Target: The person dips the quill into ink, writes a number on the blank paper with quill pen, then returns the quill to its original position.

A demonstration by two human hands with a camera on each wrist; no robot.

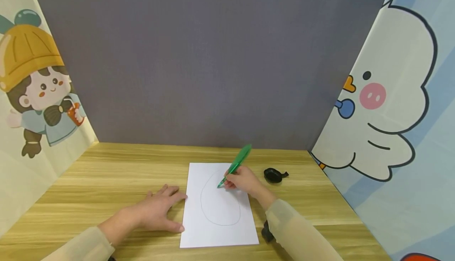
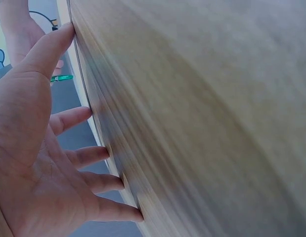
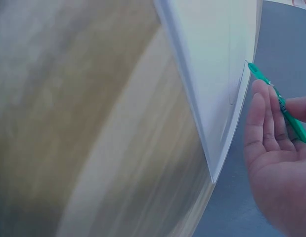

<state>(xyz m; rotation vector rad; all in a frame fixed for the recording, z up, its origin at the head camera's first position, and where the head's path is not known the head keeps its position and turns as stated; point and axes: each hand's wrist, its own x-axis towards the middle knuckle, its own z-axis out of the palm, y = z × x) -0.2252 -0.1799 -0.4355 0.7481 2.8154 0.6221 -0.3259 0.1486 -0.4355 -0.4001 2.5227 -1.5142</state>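
Observation:
A white sheet of paper [image 1: 218, 237] lies on the wooden table, bearing a large thin egg-shaped outline. My right hand [image 1: 245, 181] pinches a green pen [image 1: 240, 159] with a leaf-like upper end. The pen slants, its tip at the paper inside the outline's upper part. In the right wrist view, the thumb and fingers of the right hand [image 3: 276, 158] hold the pen [image 3: 293, 121] near its lower half. Spread flat beside the paper's left edge is my left hand [image 1: 154, 210], thumb and fingertips at that edge. The left wrist view shows this hand [image 2: 39, 153] with fingers extended against the tabletop.
A small black rounded object with a short tab [image 1: 273, 175] lies right of the paper. Another dark object [image 1: 266, 231] shows partly behind the right sleeve. A grey panel [image 1: 202, 63] stands behind the wooden table [image 1: 117, 174], with cartoon-printed cloths on both sides.

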